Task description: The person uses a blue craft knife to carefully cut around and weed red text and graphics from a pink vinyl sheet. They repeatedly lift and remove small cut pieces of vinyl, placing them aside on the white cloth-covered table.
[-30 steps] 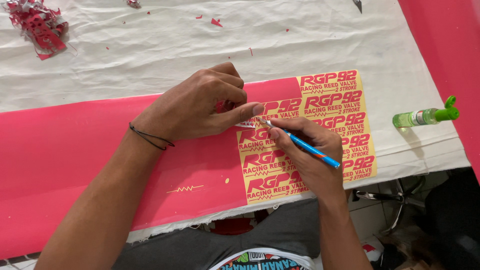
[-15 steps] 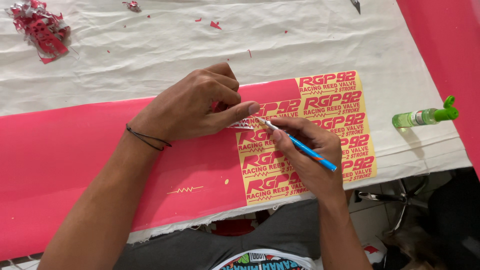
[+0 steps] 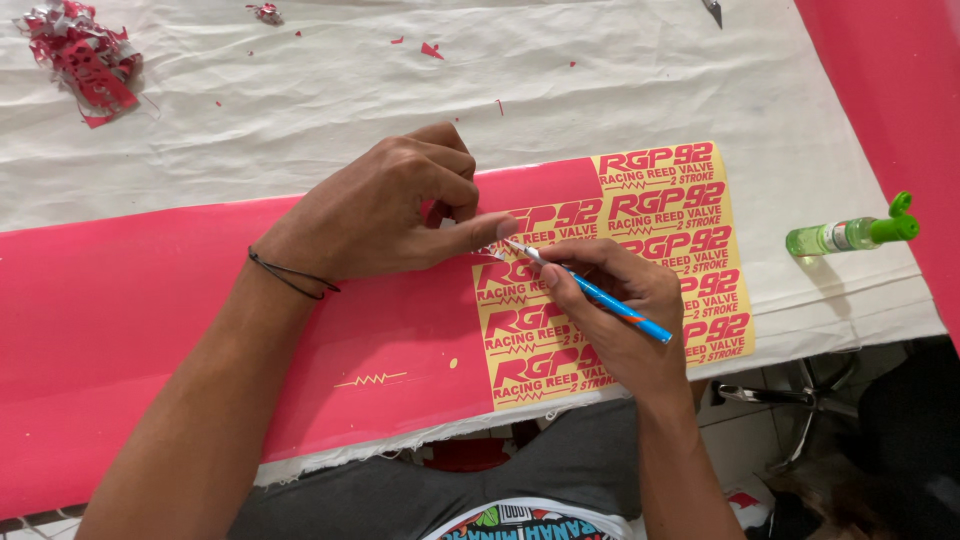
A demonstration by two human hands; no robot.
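Two hands, right hand (image 3: 615, 325) grips knife (image 3: 590, 290), sticker sheet (image 3: 620, 270) beneath

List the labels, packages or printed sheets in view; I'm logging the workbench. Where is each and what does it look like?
Sticker sheet: on the cloth in front of the person, under both hands; rectangular yellow backing with rows of red lettering, joined to a long pink-red vinyl strip.
Small bottle: lying on its side at the right edge; clear green, bright green flip cap, pale label band.
Printed shirt: bottom edge; multicoloured graphic.
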